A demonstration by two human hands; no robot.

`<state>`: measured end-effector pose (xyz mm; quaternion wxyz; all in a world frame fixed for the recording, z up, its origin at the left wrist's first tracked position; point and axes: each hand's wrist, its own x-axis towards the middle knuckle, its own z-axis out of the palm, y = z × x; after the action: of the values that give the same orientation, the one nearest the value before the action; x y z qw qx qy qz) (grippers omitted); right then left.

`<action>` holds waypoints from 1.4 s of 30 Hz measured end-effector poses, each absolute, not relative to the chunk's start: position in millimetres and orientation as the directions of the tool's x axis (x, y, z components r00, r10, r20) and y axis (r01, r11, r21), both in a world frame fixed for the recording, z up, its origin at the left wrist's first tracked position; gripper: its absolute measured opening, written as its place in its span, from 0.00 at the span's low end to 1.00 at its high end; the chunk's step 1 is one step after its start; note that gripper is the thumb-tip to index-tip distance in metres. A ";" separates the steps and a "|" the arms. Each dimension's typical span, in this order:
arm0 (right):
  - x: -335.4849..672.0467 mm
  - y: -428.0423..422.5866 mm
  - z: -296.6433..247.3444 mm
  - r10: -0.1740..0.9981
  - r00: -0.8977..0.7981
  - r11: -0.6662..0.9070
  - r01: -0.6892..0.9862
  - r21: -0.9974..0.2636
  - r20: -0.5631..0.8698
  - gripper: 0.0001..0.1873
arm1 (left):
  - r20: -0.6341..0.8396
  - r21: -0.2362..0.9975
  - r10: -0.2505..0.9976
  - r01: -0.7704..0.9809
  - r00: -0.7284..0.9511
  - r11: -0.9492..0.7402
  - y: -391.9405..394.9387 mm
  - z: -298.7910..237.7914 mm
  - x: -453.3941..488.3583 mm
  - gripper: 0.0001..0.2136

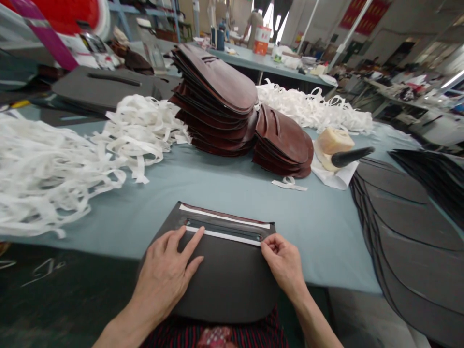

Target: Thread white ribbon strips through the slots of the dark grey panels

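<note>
A dark grey panel (224, 280) with one rounded end lies over the table's front edge, close to my body. Two white strips run across it, on either side of a long slot (221, 229): an upper strip (224, 215) along the straight edge and a lower strip (232, 236). My left hand (165, 266) rests flat with its fingers spread, fingertips on the lower strip's left part. At that strip's right end, the thumb and forefinger of my right hand (284, 258) pinch the tip.
White tape strips (47, 169) lie heaped at left and behind stacked brown leather pieces (217, 96). A black-handled tool (351, 156) rests beside a yellowish block (335, 140) at right. More dark panels (402, 227) overlap along the right edge. A person (254, 24) stands far back.
</note>
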<state>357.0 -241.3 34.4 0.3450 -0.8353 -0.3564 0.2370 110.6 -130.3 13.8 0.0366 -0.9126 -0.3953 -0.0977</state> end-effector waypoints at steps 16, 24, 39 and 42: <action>346.1 -234.9 37.9 0.777 0.628 -0.600 0.720 -0.349 -0.041 0.06 | 0.229 0.034 0.709 0.722 0.667 -0.691 -127.6 10.5 108.6 0.24; 330.1 -203.4 34.1 0.965 -0.023 0.082 0.972 -0.219 0.261 0.23 | 0.301 0.167 0.664 0.648 0.684 -0.743 -97.3 26.4 119.7 0.19; 320.8 -168.2 25.0 0.960 -0.083 0.144 0.966 -0.214 0.268 0.12 | 0.300 0.456 0.921 0.810 0.250 -0.368 -68.7 20.6 104.7 0.26; 310.0 -153.4 20.3 0.916 -0.128 0.245 0.929 -0.276 0.381 0.09 | 0.133 0.606 0.945 0.730 0.299 -0.316 -56.3 27.8 99.5 0.30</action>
<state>310.0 -153.4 20.3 0.2422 -0.6143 -0.7508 -0.0144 99.5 -56.3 27.8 -0.2226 -0.7746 -0.5407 -0.2411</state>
